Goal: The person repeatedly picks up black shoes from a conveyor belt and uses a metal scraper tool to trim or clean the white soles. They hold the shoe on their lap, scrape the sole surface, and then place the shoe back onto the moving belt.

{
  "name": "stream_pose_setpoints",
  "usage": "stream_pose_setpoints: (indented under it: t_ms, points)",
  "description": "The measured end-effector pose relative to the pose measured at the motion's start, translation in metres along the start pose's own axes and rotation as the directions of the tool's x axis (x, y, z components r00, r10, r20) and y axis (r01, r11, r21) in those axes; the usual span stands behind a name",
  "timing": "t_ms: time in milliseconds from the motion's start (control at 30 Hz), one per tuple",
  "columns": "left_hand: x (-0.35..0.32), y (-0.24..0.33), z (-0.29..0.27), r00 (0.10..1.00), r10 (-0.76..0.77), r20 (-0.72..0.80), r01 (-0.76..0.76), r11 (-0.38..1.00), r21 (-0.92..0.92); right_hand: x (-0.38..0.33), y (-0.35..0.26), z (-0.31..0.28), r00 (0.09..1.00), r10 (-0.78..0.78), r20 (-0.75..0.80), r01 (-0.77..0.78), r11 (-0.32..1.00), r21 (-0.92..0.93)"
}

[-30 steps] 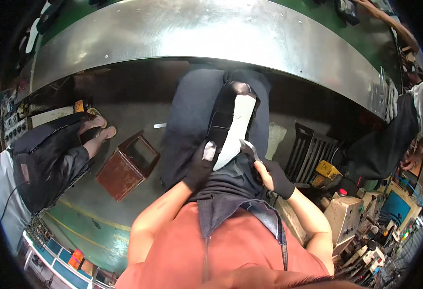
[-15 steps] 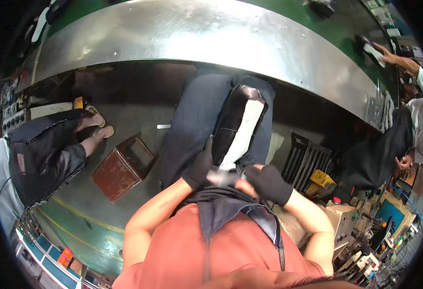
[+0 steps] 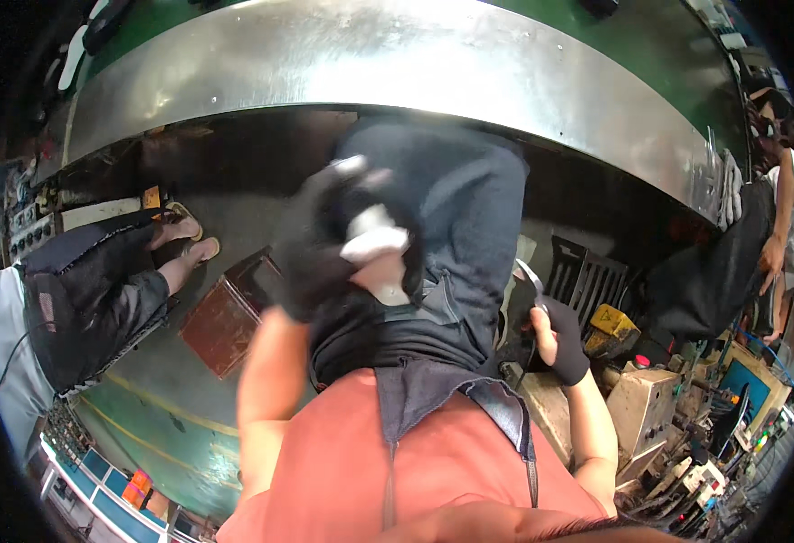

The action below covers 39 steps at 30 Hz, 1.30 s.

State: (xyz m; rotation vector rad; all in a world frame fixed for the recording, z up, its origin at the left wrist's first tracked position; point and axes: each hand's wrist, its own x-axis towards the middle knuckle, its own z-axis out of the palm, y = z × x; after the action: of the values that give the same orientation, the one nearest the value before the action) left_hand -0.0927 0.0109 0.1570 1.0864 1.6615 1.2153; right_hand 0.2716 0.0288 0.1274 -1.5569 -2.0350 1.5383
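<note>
My left hand (image 3: pixel 302 249), in a black glove, is raised over my left thigh and closed on a black shoe with white and tan parts. Motion smears the shoe (image 3: pixel 380 271), so its outline and exact tilt are hard to read. Off to my right side, beyond my right thigh, is my right hand (image 3: pixel 561 342) in a black glove with bare fingertips. Its fingers are curled, the thumb showing. A thin, pale, curved thing (image 3: pixel 531 274) stands out just above them; its kind cannot be made out. The two hands are well apart.
A metal-edged bench (image 3: pixel 370 68) with a green top runs across in front of me. At left are a brown wooden box (image 3: pixel 220 326) and a seated person (image 3: pixel 80 308). To the right stand a dark slatted crate (image 3: pixel 587 281), a yellow box (image 3: pixel 612 328), cluttered machinery (image 3: pixel 650 407) and another person (image 3: pixel 790 208).
The shoe has left my lap, lifted and turned to the left in my left hand. My right hand has moved away from the shoe, out to the right.
</note>
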Motion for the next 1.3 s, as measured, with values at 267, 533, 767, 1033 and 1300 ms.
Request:
stream_pose_setpoints:
  t_ms: [267, 533, 767, 1033, 1300]
  points:
    - [-0.042, -0.122, 0.059, 0.889, -0.163, 0.427, 0.262, 0.948, -0.183, 0.036, -0.017, 0.011, 0.951, -0.091, 0.297, 0.090, 0.996, 0.017]
    - [-0.071, -0.125, 0.101, 0.975, -0.010, 0.223, 0.029, 0.996, -0.083, 0.082, -0.079, 0.033, 0.867, -0.204, 0.454, 0.488, 0.531, -0.693]
    - [-0.055, -0.180, 0.100, 0.972, -0.019, 0.235, 0.064, 0.980, -0.187, 0.159, -0.026, 0.014, 0.527, -0.566, 0.633, 0.834, 0.203, -0.513]
    - [-0.026, -0.187, 0.113, 0.996, 0.051, 0.068, -0.030, 0.959, -0.282, 0.151, -0.089, -0.003, 0.644, 0.030, 0.764, 0.622, 0.562, -0.546]
    - [0.007, -0.117, 0.070, 0.905, -0.192, 0.380, 0.346, 0.853, -0.392, 0.096, -0.106, 0.065, 0.314, -0.660, 0.682, 0.886, 0.462, 0.040]
